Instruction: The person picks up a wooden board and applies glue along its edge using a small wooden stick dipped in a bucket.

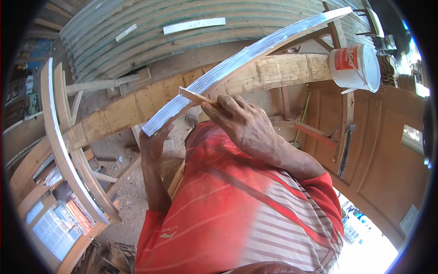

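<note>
A long wooden plank (255, 51) slants across the work beam, its upper face streaked with wet-looking white glue or paint. My left hand (154, 142) is closed around the plank's near end from below, with some fingers hidden by the wood. My right hand (244, 119) grips a thin flat wood strip (196, 97), whose white-smeared tip touches or hovers just over the plank's coated face; I cannot tell which. The broad wooden beam (283, 71) lies under the plank.
A white bucket (367, 68) with a red label stands at the beam's right end. Another plank with a white edge (61, 146) leans at left. Corrugated metal sheeting (150, 55) lies behind, carrying white-faced offcuts (194, 25). Brown panelled doors (365, 141) stand on the right.
</note>
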The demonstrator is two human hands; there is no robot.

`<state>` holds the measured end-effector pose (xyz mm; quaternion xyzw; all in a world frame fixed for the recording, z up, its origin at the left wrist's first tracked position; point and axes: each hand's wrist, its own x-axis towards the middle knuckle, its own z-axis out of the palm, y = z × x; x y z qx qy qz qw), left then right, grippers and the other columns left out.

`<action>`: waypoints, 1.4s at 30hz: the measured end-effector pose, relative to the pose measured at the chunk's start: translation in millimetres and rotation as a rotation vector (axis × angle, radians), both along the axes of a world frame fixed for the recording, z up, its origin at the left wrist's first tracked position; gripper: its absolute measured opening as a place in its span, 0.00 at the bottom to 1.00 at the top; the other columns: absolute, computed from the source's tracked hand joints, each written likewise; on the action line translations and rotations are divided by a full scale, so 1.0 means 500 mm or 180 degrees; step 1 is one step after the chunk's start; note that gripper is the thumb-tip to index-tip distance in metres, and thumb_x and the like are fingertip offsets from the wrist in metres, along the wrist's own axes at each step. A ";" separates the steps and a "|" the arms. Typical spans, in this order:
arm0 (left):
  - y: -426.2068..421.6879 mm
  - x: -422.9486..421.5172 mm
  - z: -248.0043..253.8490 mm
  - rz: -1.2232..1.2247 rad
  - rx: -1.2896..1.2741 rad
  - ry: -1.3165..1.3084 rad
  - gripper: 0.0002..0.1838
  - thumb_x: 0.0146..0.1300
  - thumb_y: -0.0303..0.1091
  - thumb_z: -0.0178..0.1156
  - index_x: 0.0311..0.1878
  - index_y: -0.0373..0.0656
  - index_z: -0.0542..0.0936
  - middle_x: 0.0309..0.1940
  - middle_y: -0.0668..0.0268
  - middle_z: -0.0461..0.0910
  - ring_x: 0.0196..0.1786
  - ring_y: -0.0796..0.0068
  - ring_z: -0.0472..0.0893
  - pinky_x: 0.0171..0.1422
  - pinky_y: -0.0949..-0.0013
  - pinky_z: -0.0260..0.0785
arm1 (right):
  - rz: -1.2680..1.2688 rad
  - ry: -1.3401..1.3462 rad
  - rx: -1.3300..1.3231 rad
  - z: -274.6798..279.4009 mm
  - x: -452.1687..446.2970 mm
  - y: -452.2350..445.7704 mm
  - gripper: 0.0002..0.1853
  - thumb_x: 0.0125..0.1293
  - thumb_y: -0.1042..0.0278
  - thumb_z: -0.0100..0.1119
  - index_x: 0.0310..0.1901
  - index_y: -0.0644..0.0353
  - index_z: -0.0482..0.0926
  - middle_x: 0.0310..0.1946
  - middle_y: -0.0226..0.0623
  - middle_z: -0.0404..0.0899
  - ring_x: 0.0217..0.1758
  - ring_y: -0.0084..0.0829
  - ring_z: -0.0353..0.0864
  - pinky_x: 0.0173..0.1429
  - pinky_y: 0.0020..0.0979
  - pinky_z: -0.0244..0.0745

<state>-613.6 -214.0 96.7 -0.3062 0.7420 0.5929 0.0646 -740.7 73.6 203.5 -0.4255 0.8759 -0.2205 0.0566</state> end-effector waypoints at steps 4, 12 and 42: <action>0.000 -0.004 0.001 -0.0017 0.0085 -0.0058 0.26 0.63 0.27 0.78 0.64 0.33 0.86 0.57 0.61 0.91 0.59 0.71 0.88 0.66 0.66 0.79 | -0.0358 0.0268 -0.0069 -0.034 -0.007 0.016 0.30 0.66 0.78 0.65 0.70 0.54 0.82 0.50 0.37 0.79 0.48 0.39 0.85 0.46 0.37 0.87; 0.005 -0.014 0.018 -0.0358 -0.0149 0.0454 0.22 0.63 0.32 0.79 0.59 0.38 0.87 0.52 0.59 0.93 0.54 0.69 0.91 0.58 0.62 0.82 | 0.0014 -0.0125 -0.0458 0.011 0.068 -0.070 0.37 0.65 0.77 0.65 0.78 0.60 0.72 0.50 0.42 0.76 0.49 0.42 0.82 0.45 0.39 0.86; -0.042 -0.012 -0.002 -0.1069 -0.0456 0.0908 0.23 0.68 0.35 0.77 0.63 0.36 0.85 0.54 0.52 0.92 0.58 0.61 0.91 0.64 0.59 0.80 | -0.1200 0.0583 0.0130 -0.010 0.120 -0.072 0.30 0.63 0.78 0.66 0.69 0.51 0.81 0.49 0.36 0.79 0.53 0.40 0.84 0.49 0.41 0.87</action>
